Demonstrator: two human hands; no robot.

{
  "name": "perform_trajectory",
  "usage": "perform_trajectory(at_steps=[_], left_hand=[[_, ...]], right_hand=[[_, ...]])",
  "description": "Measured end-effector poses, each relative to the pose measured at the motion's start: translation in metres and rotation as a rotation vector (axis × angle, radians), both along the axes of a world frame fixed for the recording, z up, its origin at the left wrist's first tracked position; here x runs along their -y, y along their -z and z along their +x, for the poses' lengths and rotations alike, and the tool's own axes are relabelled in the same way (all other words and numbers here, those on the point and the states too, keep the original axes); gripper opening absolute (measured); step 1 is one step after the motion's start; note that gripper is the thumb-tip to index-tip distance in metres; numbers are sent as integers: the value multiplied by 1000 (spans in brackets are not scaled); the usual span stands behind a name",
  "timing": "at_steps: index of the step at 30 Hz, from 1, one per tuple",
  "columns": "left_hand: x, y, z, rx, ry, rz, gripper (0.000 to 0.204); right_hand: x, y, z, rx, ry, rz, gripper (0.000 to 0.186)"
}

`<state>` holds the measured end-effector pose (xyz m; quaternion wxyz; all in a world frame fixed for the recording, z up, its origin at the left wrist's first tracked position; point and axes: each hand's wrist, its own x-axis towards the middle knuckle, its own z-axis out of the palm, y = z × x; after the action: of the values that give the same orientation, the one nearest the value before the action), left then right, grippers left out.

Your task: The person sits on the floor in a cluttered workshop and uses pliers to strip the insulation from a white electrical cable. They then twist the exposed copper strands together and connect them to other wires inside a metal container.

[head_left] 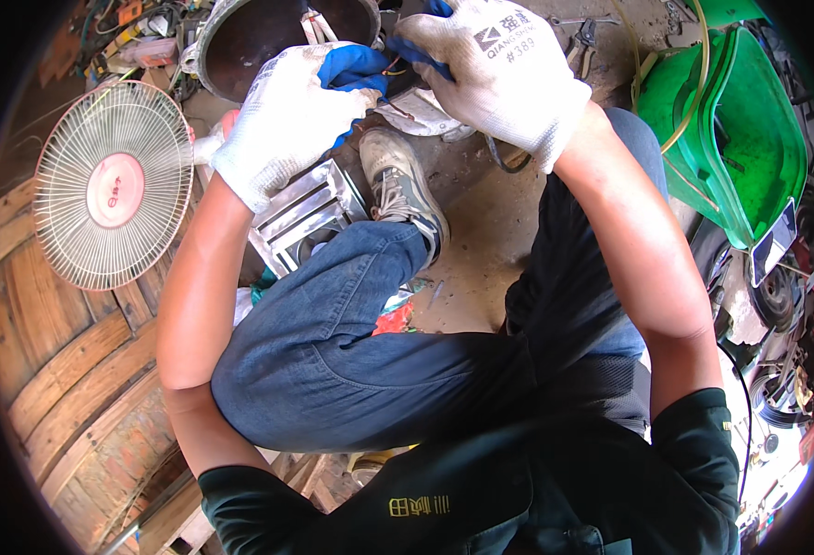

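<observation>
My left hand [310, 116], in a white glove with blue coating, has its fingers curled and pressed together. A thin copper-coloured wire [397, 110] pokes out by its fingertips. Close beside it on the right, my right hand [499, 79], in a matching glove, is closed too; what it grips is hidden behind the glove. Just behind my left hand stands a round dark metal housing [226, 69] with pale leads [317, 28] inside it. Below the hands lies a light grey metal piece [425, 113] near my shoe.
A pink-and-white fan [116, 190] stands at the left over wooden boards [46, 305]. A slatted metal frame [310, 208] lies by my left leg. At the right is a green plastic bin [749, 139] with a yellowish hose [703, 83]. Pliers [584, 42] lie at the back.
</observation>
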<state>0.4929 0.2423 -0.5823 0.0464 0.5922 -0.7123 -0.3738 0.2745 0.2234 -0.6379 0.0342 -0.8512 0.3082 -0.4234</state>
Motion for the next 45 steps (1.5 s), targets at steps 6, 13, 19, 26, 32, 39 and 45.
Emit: perform_trajectory(at_steps=[6, 13, 19, 26, 32, 39, 45], left_hand=[[-1, 1, 0, 33, 33, -55, 29], [-2, -4, 2, 43, 18, -24, 28], [-2, -10, -2, -117, -65, 131, 40], [5, -13, 11, -263, -46, 264, 45], [-2, -3, 11, -261, -59, 125, 43], [-8, 1, -7, -254, -184, 82, 42], [-12, 3, -16, 314, 130, -448, 31]], right_hand=[[-6, -5, -8, -29, -108, 139, 15], [-8, -9, -8, -142, -108, 212, 22], [-3, -2, -3, -209, -41, 204, 20], [-9, 1, 2, -159, 62, 232, 27], [-36, 6, -2, 84, 185, 286, 36], [-28, 22, 28, -94, 203, 439, 40], [-21, 23, 26, -108, 155, 374, 35]])
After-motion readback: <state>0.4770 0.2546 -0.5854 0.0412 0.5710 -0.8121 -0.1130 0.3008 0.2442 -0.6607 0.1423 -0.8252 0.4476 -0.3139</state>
